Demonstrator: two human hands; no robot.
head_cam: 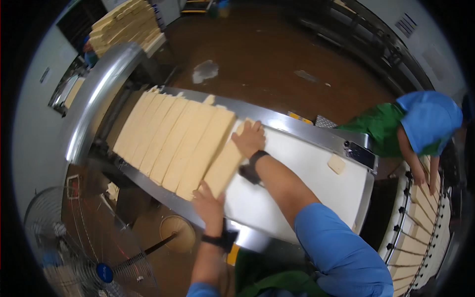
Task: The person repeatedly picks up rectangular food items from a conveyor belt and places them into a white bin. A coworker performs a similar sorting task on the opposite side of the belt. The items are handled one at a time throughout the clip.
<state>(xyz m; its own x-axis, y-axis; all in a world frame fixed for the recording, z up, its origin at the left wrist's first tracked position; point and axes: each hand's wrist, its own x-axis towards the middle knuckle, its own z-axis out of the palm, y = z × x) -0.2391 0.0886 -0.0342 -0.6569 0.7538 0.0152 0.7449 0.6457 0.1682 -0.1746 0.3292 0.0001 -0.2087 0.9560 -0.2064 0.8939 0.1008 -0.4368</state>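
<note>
My right hand [250, 139] is on the far end of a long pale yellow food slab [223, 167], its fingers over the edge. At the slab's near end, my left hand [207, 208] grips the corner. This slab lies just beside a row of similar slabs [178, 137], which sit side by side with ragged far ends. All of them rest on a white conveyor belt [293, 174] between metal side rails. A small pale yellow square piece [336, 164] lies farther right on the belt. Both wrists carry dark bands.
A curved metal hood [105, 96] spans the belt's left end. Below left stands a wire-caged fan [104, 260]. On the right, a person in a blue cap [430, 118] works over a second line [412, 237] carrying pale blocks. More slabs are stacked [124, 28] at the back left.
</note>
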